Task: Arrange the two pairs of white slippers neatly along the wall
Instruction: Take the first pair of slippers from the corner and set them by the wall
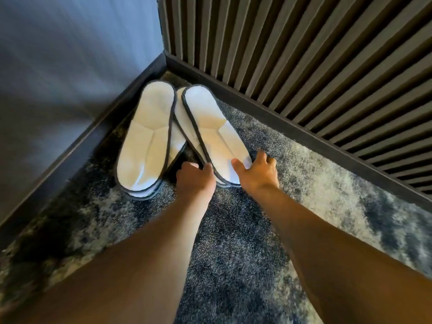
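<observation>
Two stacked pairs of flat white slippers with dark trim lie on the carpet in the room's corner. The left pair (pixel 146 139) lies along the grey wall, one slipper on top of the other. The right pair (pixel 210 127) leans across it at an angle, its lower slipper partly hidden. My left hand (pixel 195 180) rests at the near end of the right pair, fingers curled at its left edge. My right hand (pixel 257 171) touches the same end from the right, thumb on the white top and fingers spread.
A grey wall (pixel 70 66) with a dark skirting board runs along the left. A dark slatted panel wall (pixel 304 54) with its own skirting runs along the right. Mottled grey carpet (pixel 233 230) covers the floor.
</observation>
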